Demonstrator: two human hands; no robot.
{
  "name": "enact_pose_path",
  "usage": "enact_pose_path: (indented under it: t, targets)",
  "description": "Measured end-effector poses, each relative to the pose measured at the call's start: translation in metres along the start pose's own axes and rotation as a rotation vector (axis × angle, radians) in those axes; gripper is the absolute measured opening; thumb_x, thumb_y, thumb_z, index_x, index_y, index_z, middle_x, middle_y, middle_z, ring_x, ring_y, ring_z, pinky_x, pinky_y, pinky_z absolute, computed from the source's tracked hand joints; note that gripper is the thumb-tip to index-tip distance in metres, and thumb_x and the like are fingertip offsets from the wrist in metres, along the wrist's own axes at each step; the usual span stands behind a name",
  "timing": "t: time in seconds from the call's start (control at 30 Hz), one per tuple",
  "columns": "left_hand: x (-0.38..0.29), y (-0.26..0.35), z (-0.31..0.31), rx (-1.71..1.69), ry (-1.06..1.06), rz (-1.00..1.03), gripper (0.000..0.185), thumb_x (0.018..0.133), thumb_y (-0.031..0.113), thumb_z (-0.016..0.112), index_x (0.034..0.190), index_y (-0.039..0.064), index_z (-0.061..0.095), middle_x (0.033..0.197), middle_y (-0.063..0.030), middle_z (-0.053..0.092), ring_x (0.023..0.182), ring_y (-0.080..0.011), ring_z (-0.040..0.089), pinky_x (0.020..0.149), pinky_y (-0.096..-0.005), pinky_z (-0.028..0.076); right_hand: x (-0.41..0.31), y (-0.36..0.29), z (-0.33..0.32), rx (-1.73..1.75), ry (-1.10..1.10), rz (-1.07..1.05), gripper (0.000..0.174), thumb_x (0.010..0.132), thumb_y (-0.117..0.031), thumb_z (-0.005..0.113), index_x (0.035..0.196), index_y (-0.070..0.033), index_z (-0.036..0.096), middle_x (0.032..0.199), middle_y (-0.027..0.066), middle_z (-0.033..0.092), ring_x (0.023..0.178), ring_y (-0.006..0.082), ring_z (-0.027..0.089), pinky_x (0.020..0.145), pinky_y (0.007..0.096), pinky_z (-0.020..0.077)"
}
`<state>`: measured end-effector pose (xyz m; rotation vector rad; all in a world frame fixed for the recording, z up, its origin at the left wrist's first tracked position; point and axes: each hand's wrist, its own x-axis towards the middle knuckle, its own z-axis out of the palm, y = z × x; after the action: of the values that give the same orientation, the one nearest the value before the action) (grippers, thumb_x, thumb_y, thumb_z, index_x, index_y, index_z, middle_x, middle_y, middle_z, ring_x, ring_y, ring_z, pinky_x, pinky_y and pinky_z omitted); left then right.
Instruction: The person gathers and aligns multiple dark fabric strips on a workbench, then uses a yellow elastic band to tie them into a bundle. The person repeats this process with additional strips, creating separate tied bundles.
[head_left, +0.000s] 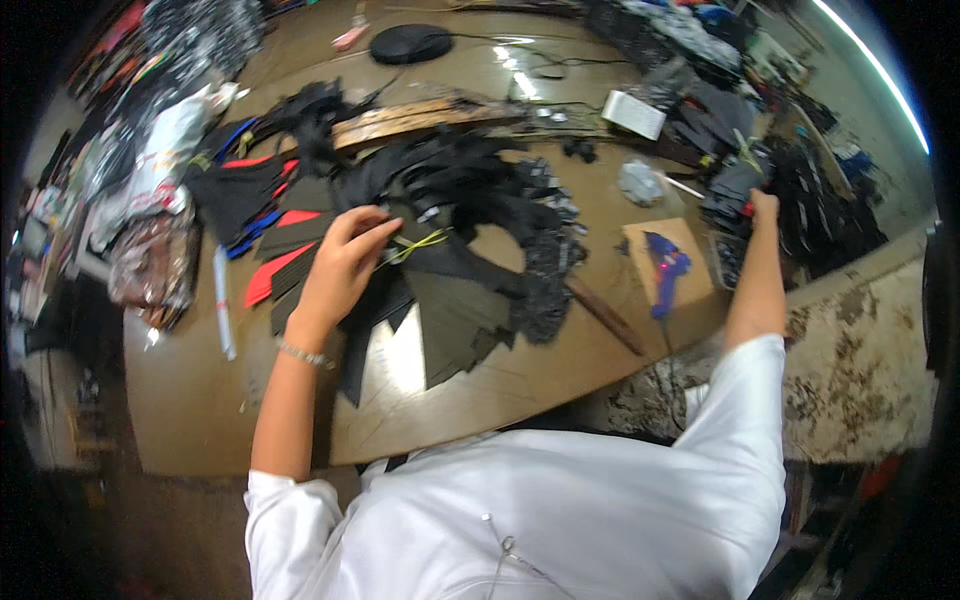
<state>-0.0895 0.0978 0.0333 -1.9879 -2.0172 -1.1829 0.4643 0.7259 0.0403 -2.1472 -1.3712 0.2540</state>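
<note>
My left hand (349, 259) is over the pile of dark fabric pieces (457, 292), thumb and forefinger close together beside a yellow-green cord (416, 247). Whether anything is pinched there cannot be told. Black strips (442, 169) lie heaped just beyond. My right hand (763, 204) reaches far to the right, at a bundle of dark grey pieces (731, 191); something small and red shows by its fingers, and its grip is not clear. Between the hands, a blue glue gun (665, 274) lies on a tan board (694, 251). Red pieces (281, 274) stick out from under dark ones at left.
A wooden stick (607, 319) lies near the table's front edge (525, 416). Plastic-wrapped bundles (154, 255) stand at left. Across the back are a wooden plank (420, 120), a round black object (411, 43) and a white pad (634, 115). Black material (817, 195) is heaped at right.
</note>
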Motion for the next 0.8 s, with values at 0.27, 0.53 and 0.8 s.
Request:
enact_pose_path:
  t: [0.27, 0.53, 0.8]
  targets:
    - [0.013, -0.01, -0.01, 0.205, 0.042, 0.269, 0.014, 0.082, 0.008, 0.067, 0.095, 0.003, 0.065, 0.099, -0.0108, 0.062, 0.093, -0.0271, 0.06, 0.08, -0.0366, 0.051, -0.516, -0.133, -0.095, 0.792, -0.863, -0.917, 0.031, 0.092, -0.027, 0.065, 0.112, -0.003, 0.065, 0.095, 0.006, 0.065, 0.085, 0.0144, 0.063, 0.074, 0.0301, 0.053]
    - [-0.01, 0.009, -0.019, 0.277, 0.026, 0.066, 0.019, 0.083, -0.004, 0.058, 0.1, 0.0, 0.052, 0.101, -0.0177, 0.056, 0.095, -0.0338, 0.057, 0.084, -0.04, 0.048, -0.653, -0.11, 0.002, 0.707, -0.507, -1.186, 0.04, 0.079, -0.009, 0.073, 0.114, 0.001, 0.057, 0.109, 0.0164, 0.053, 0.099, 0.0354, 0.055, 0.086, 0.0413, 0.0466]
    - [-0.101, 0.008, -0.109, 0.488, 0.251, -0.324, 0.01, 0.092, 0.002, 0.051, 0.1, -0.002, 0.055, 0.095, -0.0195, 0.056, 0.091, -0.0366, 0.055, 0.084, -0.0407, 0.045, -0.655, -0.109, 0.014, 0.601, -0.391, -1.254, 0.034, 0.08, -0.012, 0.072, 0.111, -0.003, 0.06, 0.108, 0.0154, 0.053, 0.097, 0.0358, 0.054, 0.084, 0.0425, 0.0466]
